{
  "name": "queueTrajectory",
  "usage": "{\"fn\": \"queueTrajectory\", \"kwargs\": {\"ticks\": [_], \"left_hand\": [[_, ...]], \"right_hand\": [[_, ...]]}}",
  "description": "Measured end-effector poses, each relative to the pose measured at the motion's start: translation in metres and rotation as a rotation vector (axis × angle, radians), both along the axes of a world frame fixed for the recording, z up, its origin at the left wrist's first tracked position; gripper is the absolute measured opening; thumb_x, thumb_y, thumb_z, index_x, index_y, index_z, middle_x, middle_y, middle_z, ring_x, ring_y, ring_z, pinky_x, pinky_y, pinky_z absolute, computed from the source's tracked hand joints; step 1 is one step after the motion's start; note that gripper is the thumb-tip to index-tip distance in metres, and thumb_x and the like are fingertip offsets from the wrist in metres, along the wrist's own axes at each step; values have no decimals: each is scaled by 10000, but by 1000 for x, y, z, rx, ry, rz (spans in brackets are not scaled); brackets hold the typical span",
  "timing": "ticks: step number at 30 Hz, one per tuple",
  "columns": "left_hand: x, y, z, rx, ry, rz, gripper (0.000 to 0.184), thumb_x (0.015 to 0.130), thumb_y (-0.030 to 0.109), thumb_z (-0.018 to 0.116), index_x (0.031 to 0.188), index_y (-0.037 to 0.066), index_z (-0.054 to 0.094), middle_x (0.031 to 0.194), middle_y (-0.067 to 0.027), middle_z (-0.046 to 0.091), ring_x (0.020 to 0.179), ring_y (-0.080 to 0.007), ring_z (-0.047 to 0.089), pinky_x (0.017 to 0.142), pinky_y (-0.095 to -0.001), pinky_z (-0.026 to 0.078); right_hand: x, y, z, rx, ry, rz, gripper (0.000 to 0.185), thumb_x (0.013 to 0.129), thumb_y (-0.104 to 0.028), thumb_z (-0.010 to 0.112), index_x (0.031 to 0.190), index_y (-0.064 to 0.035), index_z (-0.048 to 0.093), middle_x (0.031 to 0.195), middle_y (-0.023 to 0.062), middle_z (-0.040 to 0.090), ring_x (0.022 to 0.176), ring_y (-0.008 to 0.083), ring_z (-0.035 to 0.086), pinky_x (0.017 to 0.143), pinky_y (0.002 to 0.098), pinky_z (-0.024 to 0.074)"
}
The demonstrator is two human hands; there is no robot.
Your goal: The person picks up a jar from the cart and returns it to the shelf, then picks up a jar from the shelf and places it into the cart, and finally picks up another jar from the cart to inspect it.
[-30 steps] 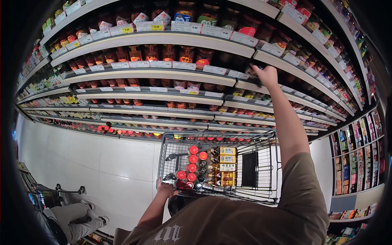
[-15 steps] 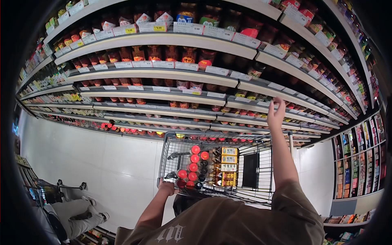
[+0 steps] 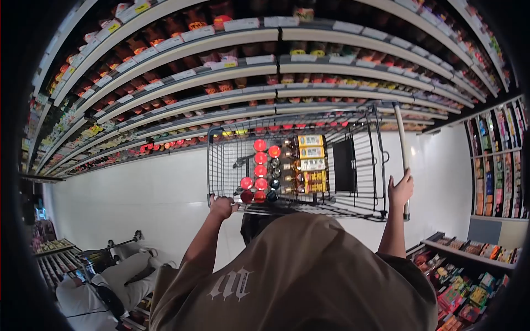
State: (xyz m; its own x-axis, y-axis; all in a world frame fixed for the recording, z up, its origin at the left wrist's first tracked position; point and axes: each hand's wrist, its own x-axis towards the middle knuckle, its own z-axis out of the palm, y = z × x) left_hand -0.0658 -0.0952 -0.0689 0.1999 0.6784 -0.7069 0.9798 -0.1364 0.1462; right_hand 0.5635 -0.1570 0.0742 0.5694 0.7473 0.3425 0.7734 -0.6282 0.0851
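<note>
A wire shopping cart [image 3: 359,207] stands in front of me. My left hand [image 3: 223,207] is closed round its near left corner. At the right end, my right hand [image 3: 400,189] is wrapped on the cart's pale handle bar [image 3: 402,135]. Inside the cart, several jars with red lids [image 3: 260,158] stand upright at the left, beside some dark-lidded jars [image 3: 275,172]. Several bottles with yellow and white labels [image 3: 312,164] lie on their sides to the right of them. A dark panel [image 3: 345,165] is near the handle end.
Long shelves of jars [image 3: 309,80] with price tags curve across the far side. At the lower left are another person's legs [image 3: 130,273] beside a second cart [image 3: 96,256]. More shelves [image 3: 499,165] stand at the right, with a bin of packets [image 3: 469,295] at the lower right.
My right hand has come down from the shelf and closed on the cart handle. The cart appears higher in view, and the shelves have shifted up and left.
</note>
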Motion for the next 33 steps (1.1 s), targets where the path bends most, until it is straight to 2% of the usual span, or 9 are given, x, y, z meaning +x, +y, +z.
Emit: {"fn": "queueTrajectory", "kwargs": {"ticks": [2, 4, 5, 7, 8, 11, 14, 19, 33], "left_hand": [[6, 0, 12, 46, 39, -30, 434, 895, 544, 546, 1102, 201, 713, 1102, -80, 698, 1129, -270, 607, 1124, -563, 219], [11, -1, 17, 98, 98, -41, 417, 893, 537, 550, 1080, 202, 715, 1071, -66, 701, 1114, -258, 610, 1103, -547, 257], [16, -1, 21, 102, 114, -58, 417, 893, 537, 550, 1080, 202, 715, 1071, -66, 701, 1114, -258, 610, 1103, -547, 257], [25, -5, 27, 169, 136, -47, 342, 913, 426, 538, 1030, 156, 713, 1046, -76, 702, 1080, -253, 626, 1031, -512, 359], [30, -7, 25, 171, 148, -58, 342, 913, 426, 538, 1030, 156, 713, 1046, -76, 702, 1080, -253, 626, 1031, -512, 359], [42, -25, 10, 356, 202, -46, 220, 909, 163, 467, 959, 72, 661, 1021, -129, 698, 947, -289, 676, 847, -458, 488], [57, -36, 9, 420, 180, 10, 200, 913, 167, 469, 955, 66, 636, 981, -129, 693, 937, -301, 677, 845, -438, 497], [71, -40, 19, 322, 209, 83, 265, 952, 172, 414, 988, 71, 657, 1051, -120, 698, 1006, -302, 661, 875, -463, 486], [95, -45, 30, 210, 225, -47, 232, 943, 162, 441, 1003, 51, 635, 1006, -177, 707, 939, -346, 688, 828, -457, 539]], "right_hand": [[10, 3, 1, 6, 112, -54, 642, 835, -341, 706, 1365, -87, 446, 1124, 188, 599, 995, 376, 616, 822, 484, 510], [43, 0, -17, 73, 195, -99, 487, 867, -371, 663, 1238, -78, 549, 1053, 194, 657, 952, 364, 660, 790, 489, 535], [48, 2, -18, 77, 212, -115, 487, 867, -371, 663, 1238, -78, 549, 1053, 194, 657, 952, 364, 660, 790, 489, 535], [53, 6, -1, -165, 375, -325, 366, 898, -410, 609, 1049, -76, 630, 948, 184, 704, 875, 366, 694, 748, 485, 558], [52, 8, 2, -164, 389, -333, 366, 898, -410, 609, 1049, -76, 630, 948, 184, 704, 875, 366, 694, 748, 485, 558], [39, 13, 11, -128, 313, -372, 380, 907, -432, 581, 920, -56, 637, 873, 182, 713, 823, 374, 700, 720, 481, 566], [49, 10, 4, -99, 285, -324, 368, 905, -420, 584, 898, -55, 629, 853, 179, 712, 801, 373, 701, 703, 480, 566], [60, 9, -1, -71, 265, -301, 343, 901, -405, 591, 884, -64, 621, 829, 170, 710, 770, 372, 699, 685, 476, 566], [80, 6, -10, -28, 247, -275, 324, 898, -395, 590, 896, -72, 609, 837, 156, 701, 748, 360, 696, 656, 463, 562]]}}
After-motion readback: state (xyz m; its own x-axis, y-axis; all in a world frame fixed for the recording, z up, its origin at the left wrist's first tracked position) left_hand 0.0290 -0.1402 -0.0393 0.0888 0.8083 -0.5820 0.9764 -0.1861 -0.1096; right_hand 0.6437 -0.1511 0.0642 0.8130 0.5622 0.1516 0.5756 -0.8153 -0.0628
